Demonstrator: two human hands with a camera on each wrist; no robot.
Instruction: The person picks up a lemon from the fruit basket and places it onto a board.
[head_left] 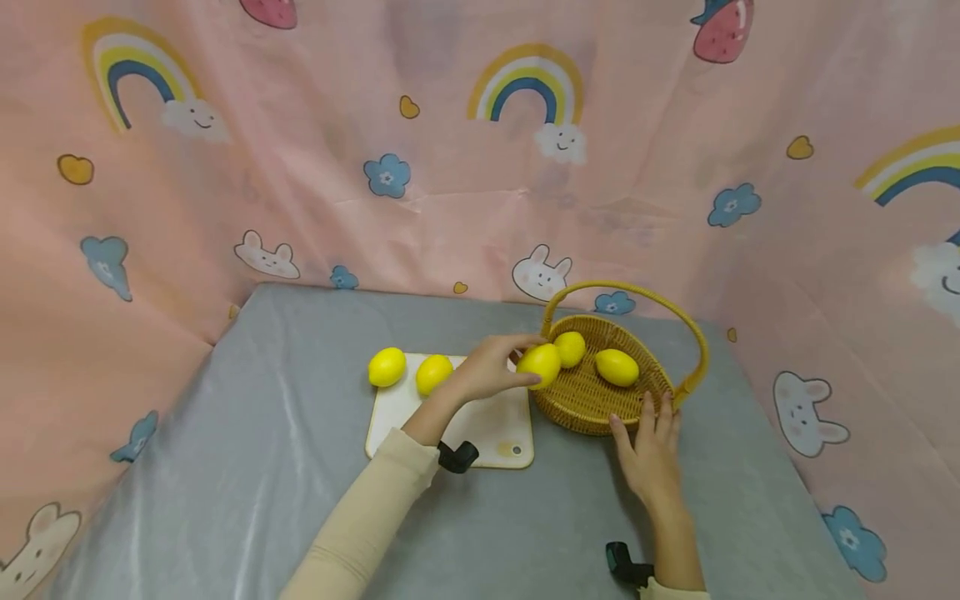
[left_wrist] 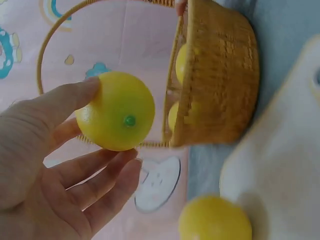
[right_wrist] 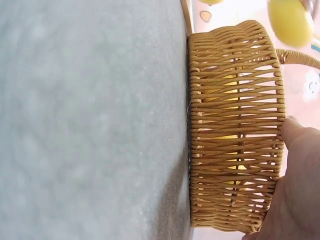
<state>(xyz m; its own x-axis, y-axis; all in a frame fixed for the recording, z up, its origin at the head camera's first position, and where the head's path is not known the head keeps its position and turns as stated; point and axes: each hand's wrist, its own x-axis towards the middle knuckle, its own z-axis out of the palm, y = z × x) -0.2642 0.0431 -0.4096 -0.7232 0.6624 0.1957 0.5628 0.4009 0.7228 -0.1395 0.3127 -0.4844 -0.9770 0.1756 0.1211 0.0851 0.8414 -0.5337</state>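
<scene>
Sleeve [head_left: 369, 517] nearest, my left hand [head_left: 491, 367] pinches one lemon [head_left: 540, 367] near the basket [head_left: 583, 402], two lemons [head_left: 617, 367] already lie inside, two others [head_left: 386, 367] remain at the board [head_left: 491, 425], and my right hand [head_left: 651, 458] rests, seemingly loosely, on the basket.

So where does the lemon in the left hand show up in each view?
Head: the lemon is right of and below centre, in the left hand.
Left wrist: the lemon is left of centre.
Right wrist: the lemon is at the top right, blurred.
Shared landmark: the basket, seen in all three.
</scene>
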